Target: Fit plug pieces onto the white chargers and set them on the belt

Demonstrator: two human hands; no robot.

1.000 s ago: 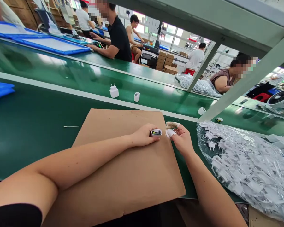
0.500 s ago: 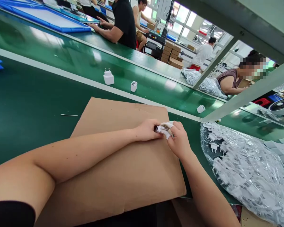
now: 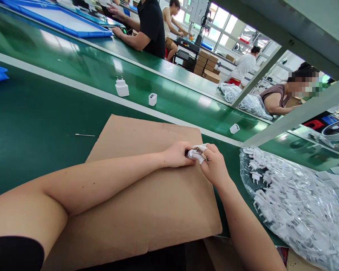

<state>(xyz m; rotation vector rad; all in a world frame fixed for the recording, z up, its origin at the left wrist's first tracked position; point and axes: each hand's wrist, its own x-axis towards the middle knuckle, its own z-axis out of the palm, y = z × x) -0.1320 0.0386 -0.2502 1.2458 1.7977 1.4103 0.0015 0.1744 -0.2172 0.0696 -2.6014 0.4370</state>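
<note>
My left hand (image 3: 179, 154) is closed around a small white piece (image 3: 191, 154), mostly hidden by the fingers, above the right part of a brown cardboard sheet (image 3: 158, 203). Against the same piece press the fingers of my right hand (image 3: 214, 162), whose thumb and forefinger wear white finger covers. To the right lies a clear plastic bag (image 3: 296, 203) full of white plug parts. Beyond the cardboard, a white two-pin charger (image 3: 121, 87) and two small white housings, one (image 3: 152, 99) near it and one (image 3: 234, 128) farther right, rest on the green belt.
A thin white swab (image 3: 84, 135) lies left of the cardboard on the green table (image 3: 39, 124). A slanted metal post (image 3: 299, 113) rises at the right. Several people sit across the belt, near blue trays (image 3: 64, 22) and another plastic bag (image 3: 251, 103).
On the belt, the charger and both small housings have shifted left. A person in black across the belt has raised one hand. My hands have hardly moved.
</note>
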